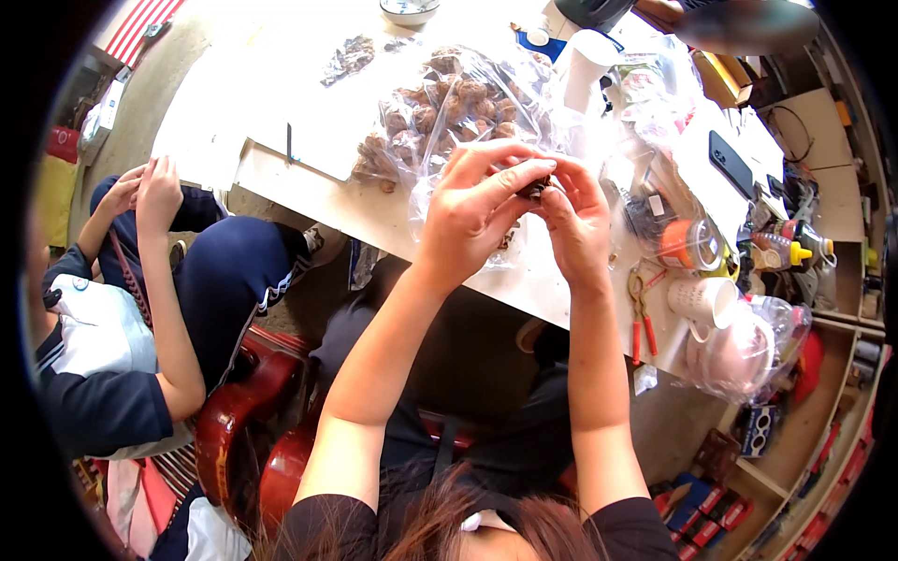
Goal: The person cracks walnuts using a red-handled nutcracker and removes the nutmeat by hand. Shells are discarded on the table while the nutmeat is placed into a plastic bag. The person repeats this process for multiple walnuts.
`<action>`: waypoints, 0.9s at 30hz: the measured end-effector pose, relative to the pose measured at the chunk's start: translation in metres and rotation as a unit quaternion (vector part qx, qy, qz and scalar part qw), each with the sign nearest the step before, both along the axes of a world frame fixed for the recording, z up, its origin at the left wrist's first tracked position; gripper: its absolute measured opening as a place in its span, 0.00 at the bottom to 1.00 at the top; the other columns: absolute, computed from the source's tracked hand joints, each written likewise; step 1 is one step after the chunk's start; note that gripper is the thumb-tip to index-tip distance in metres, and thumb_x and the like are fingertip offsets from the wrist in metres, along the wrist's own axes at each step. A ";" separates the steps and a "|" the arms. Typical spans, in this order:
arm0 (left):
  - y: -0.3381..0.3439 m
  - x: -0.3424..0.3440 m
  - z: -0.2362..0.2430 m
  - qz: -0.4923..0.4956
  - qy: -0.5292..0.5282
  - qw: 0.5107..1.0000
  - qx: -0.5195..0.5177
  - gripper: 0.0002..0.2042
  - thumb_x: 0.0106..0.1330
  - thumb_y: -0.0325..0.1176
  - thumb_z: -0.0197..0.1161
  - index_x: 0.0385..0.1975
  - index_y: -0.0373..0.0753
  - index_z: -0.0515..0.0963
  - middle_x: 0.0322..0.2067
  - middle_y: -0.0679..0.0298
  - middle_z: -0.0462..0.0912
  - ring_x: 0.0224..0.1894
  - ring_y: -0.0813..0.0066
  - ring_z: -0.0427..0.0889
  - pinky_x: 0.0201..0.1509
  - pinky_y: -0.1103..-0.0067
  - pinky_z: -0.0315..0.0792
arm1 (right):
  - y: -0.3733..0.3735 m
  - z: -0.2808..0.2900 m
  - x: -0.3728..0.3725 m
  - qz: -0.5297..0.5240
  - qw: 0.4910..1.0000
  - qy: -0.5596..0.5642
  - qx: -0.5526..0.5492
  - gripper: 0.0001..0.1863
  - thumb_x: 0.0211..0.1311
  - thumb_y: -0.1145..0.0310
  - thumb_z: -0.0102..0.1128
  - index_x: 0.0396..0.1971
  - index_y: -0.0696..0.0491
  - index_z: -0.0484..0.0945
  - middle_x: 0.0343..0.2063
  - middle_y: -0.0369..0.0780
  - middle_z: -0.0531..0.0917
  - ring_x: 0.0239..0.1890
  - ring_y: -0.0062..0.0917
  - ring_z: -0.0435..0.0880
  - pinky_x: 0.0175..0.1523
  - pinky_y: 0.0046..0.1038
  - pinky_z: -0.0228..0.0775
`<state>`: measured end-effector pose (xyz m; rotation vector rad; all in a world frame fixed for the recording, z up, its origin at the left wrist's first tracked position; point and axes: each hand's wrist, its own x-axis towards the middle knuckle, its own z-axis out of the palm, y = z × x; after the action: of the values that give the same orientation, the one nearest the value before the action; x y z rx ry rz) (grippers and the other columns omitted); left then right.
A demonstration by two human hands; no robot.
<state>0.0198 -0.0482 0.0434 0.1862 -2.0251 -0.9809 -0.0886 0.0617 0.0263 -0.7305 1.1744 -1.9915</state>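
Note:
Over the table edge, my left hand (485, 201) and my right hand (575, 210) meet, both with bent fingers. Pinched between their fingertips is a dark brown walnut piece (536, 190); the fingers hide much of it. Just beyond, a clear plastic bag (505, 79) lies open over a heap of whole brown walnuts (449, 107). Small brown bits show under my hands. To the right of my right hand, a red-handled plier-like nutcracker (642, 318) rests on the table.
A white mug (703, 299), a bagged pink item (734, 351), an orange-lidded jar (687, 245), bottles (781, 251) and a black phone (731, 164) crowd the right side. Another person's hands (150, 196) are at the left. A bowl (409, 9) stands at the far edge.

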 end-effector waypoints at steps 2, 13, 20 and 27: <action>0.003 0.000 0.001 -0.004 0.008 0.997 0.082 0.20 0.50 0.15 0.65 0.44 0.38 0.82 0.42 0.62 0.78 0.40 0.71 0.78 0.42 0.80 0.76 | 0.002 0.001 -0.001 0.022 0.999 -0.041 0.028 0.19 0.61 0.74 0.61 0.52 0.60 0.72 0.47 0.42 0.79 0.44 0.24 0.81 0.49 0.27 0.77; 0.003 -0.001 -0.009 0.034 -0.013 0.999 0.028 0.18 0.51 0.13 0.61 0.43 0.35 0.81 0.39 0.59 0.77 0.38 0.68 0.80 0.39 0.77 0.76 | 0.004 0.002 -0.008 0.012 0.994 -0.014 0.110 0.18 0.60 0.77 0.61 0.51 0.62 0.76 0.43 0.42 0.83 0.43 0.22 0.82 0.49 0.24 0.76; 0.005 -0.002 -0.010 0.026 -0.011 0.999 0.015 0.17 0.52 0.18 0.62 0.44 0.33 0.79 0.41 0.56 0.78 0.41 0.60 0.80 0.45 0.73 0.75 | 0.004 0.003 -0.007 0.004 0.993 -0.028 0.113 0.20 0.57 0.80 0.62 0.51 0.63 0.74 0.44 0.42 0.82 0.45 0.24 0.81 0.50 0.25 0.76; 0.002 -0.001 -0.013 0.022 -0.030 0.999 0.028 0.17 0.50 0.18 0.65 0.43 0.35 0.81 0.41 0.57 0.82 0.40 0.63 0.83 0.43 0.75 0.78 | 0.004 0.004 -0.008 0.008 0.988 0.002 0.152 0.23 0.54 0.80 0.66 0.52 0.62 0.75 0.43 0.42 0.83 0.43 0.21 0.82 0.50 0.23 0.75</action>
<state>0.0191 -0.0461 0.0302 0.2923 -2.0408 -1.0165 -0.0966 0.0653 0.0304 -0.5864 1.4289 -1.7439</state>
